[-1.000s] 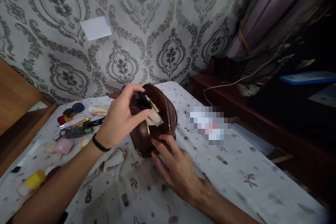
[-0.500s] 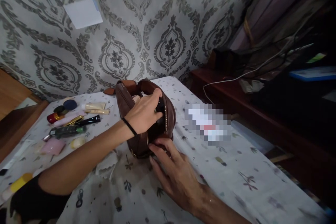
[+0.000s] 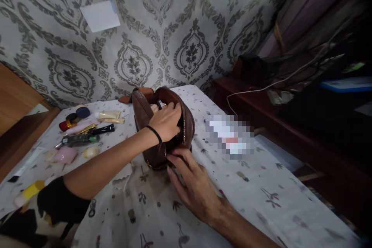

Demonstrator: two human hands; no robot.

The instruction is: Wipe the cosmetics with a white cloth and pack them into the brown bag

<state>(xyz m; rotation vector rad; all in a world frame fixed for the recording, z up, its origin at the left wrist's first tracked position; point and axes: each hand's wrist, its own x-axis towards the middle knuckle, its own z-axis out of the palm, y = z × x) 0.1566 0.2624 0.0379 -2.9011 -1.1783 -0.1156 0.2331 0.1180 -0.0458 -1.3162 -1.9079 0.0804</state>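
A brown zippered bag (image 3: 188,122) stands unzipped on the cloth, its mouth facing up. My left hand (image 3: 167,122), with a black band at the wrist, reaches down into the opening. Its fingertips are hidden inside, so I cannot see what they touch. Pale and shiny small items (image 3: 158,105) show in the bag beyond that hand. At the near end, my right hand (image 3: 194,182) pinches the bag's rim beside the zip between thumb and fingers.
On the left lie several cosmetics: a cream tube (image 3: 109,115), a black tube (image 3: 104,129), a dark green bottle (image 3: 80,139) and a pink container (image 3: 66,155). A blurred-out object (image 3: 229,135) lies right of the bag. A dark red wooden ledge (image 3: 247,104) carries a white cable.
My left hand has sunk deeper into the bag, and its fingers have gone from partly visible to mostly hidden. My right hand keeps its hold on the rim. The view has shifted slightly.
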